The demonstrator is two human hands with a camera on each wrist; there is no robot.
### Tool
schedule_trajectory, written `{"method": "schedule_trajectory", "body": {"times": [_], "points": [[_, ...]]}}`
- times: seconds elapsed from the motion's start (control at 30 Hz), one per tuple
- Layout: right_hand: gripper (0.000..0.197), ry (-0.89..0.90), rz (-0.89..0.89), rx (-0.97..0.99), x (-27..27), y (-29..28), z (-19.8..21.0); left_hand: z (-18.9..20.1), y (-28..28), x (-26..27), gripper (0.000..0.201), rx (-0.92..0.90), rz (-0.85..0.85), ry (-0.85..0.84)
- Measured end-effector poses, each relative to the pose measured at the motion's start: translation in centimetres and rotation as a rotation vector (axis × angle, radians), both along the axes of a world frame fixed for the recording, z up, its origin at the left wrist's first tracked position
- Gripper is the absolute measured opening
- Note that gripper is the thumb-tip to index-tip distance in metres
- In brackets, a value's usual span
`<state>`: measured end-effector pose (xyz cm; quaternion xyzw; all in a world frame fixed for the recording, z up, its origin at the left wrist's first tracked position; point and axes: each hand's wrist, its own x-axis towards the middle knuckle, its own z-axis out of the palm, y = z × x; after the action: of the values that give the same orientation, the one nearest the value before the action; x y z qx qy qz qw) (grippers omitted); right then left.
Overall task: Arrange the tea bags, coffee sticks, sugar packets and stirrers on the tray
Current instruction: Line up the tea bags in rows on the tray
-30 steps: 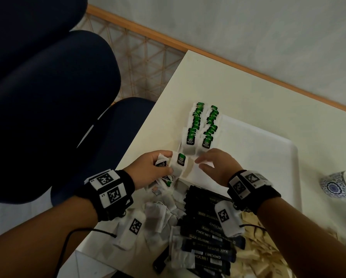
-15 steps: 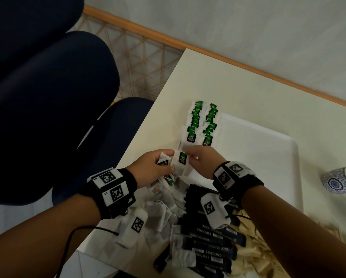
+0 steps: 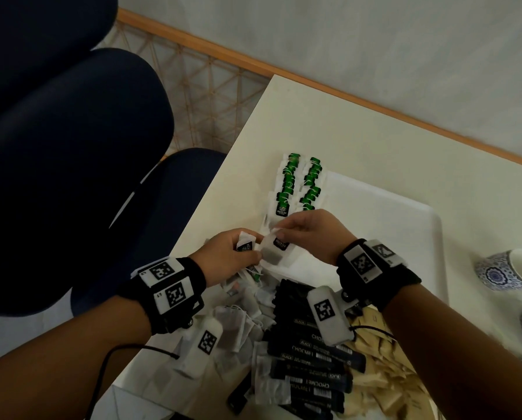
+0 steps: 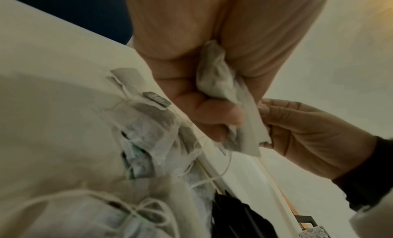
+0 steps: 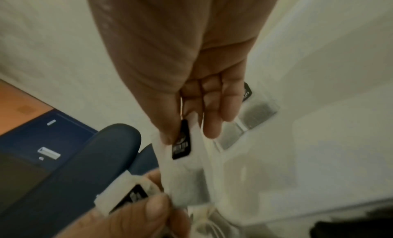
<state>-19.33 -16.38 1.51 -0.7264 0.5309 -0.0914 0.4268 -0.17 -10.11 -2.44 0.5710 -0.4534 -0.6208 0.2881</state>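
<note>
Right hand (image 3: 309, 234) has closed in on the left hand (image 3: 227, 257); it pinches a tea bag (image 3: 276, 251), apparently over the tray (image 3: 405, 225) edge. Left grips several bags.

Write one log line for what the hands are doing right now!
left hand: grips tea bags | right hand: pinches tea bag | rows of tea bags: on tray | coffee sticks: piled on table

White tea bag (image 3: 276, 251) with black tag, pinched above tray (image 3: 405, 213) edge.
</note>
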Motion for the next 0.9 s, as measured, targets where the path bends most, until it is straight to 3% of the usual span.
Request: {"method": "schedule_trajectory", "body": {"times": [0.1,0.27,0.43,0.53,0.63,0.7,0.8,0.9], "points": [[0.01,-0.038,-0.066,-0.042,-0.3,-0.5,-0.1,-0.1,0.3,0.3,0.018,0.078,0.027,0.023],[0.011,0.055,-0.005,-0.061,0.2,-0.8,-0.8,0.2,0.6,0.9,0.015,0.151,0.04,0.046],[0.017,0.211,0.105,-0.114,1.0,-2.5,-1.2,0.7,0.9,1.1,0.025,0.23,0.056,0.114],[0.02,0.261,0.121,-0.159,1.6,-3.5,-1.2,0.8,1.1,1.2,0.044,0.262,0.058,0.138],[0.022,0.287,0.124,-0.179,1.9,-4.2,-1.4,0.7,1.1,1.1,0.028,0.303,0.053,0.161],[0.024,0.269,0.099,-0.2,2.0,-4.2,-1.4,1.0,1.1,1.1,0.023,0.352,0.076,0.193],[0.022,0.156,0.027,-0.268,1.8,-3.5,-1.0,1.0,1.0,1.1,0.031,0.416,0.104,0.271],[0.02,0.022,0.029,-0.285,1.7,-1.6,-0.3,1.0,0.8,1.1,0.028,0.415,0.14,0.243]]}}
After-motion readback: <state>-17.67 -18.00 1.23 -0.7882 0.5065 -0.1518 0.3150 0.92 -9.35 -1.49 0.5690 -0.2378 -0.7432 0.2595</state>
